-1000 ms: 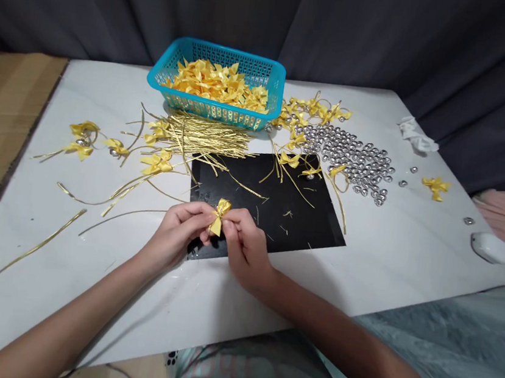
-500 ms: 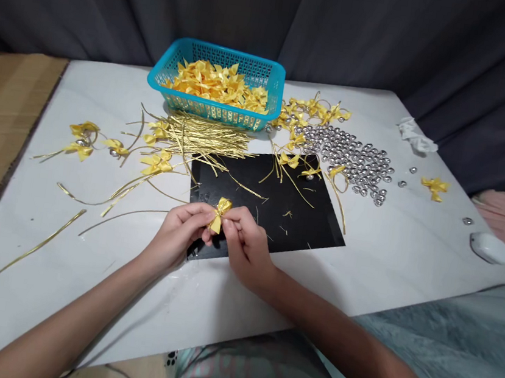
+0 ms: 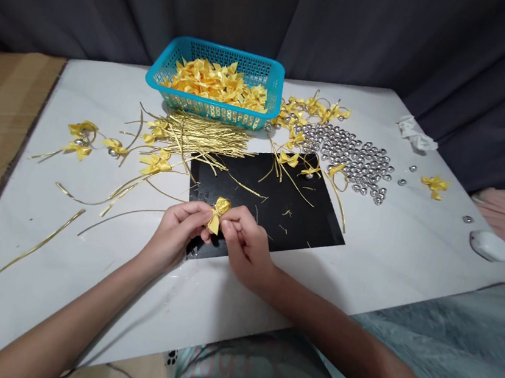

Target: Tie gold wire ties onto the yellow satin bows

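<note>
Between both hands, over the near left part of a black sheet point(image 3: 317, 221), is a yellow ribbon bow point(image 3: 218, 214). My left hand point(image 3: 182, 224) pinches it from the left with thumb and fingers. From the right, my right hand point(image 3: 248, 240) pinches its other side, fingers curled. Gold twist ties point(image 3: 203, 137) lie in a pile beyond the sheet. Silver heart-shaped beads point(image 3: 357, 159) are spread to the right of the pile. Whatever lies between the fingertips behind the bow is hidden.
A blue basket point(image 3: 276, 88) full of yellow bows stands at the back. Loose bows point(image 3: 157, 162) with ties lie at the left. Farther right are crumpled white tissue point(image 3: 418, 136), a single bow point(image 3: 435, 185) and a white rounded object point(image 3: 489, 245).
The bow has tilted slightly and shifted a little left between the fingertips. Both hands keep nearly the same place and grip.
</note>
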### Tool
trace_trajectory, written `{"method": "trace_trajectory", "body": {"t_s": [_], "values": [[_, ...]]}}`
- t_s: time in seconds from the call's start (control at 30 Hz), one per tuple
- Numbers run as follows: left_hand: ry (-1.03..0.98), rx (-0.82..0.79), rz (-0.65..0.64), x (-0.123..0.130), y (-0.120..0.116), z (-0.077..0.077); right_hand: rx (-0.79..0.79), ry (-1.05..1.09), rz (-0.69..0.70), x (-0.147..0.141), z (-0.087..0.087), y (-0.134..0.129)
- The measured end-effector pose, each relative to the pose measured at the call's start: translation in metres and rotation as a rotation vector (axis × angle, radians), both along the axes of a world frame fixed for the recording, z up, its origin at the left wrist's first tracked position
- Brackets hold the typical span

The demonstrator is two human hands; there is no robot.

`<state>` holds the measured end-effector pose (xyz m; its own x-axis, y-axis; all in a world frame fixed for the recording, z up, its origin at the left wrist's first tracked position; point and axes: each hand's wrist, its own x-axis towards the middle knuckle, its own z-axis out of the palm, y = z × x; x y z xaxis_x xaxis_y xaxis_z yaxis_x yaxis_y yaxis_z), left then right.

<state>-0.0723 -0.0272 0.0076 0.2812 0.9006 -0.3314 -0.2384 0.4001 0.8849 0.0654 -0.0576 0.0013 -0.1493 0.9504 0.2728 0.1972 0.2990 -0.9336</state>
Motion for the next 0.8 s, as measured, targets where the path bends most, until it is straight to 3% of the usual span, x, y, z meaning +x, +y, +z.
{"method": "trace_trajectory", "body": {"t_s": [0.8], "values": [[0.077,0.080,-0.034,-0.002,-0.003,0.002,-0.033,0.138,-0.081,-0.012,-0.006,-0.009]]}}
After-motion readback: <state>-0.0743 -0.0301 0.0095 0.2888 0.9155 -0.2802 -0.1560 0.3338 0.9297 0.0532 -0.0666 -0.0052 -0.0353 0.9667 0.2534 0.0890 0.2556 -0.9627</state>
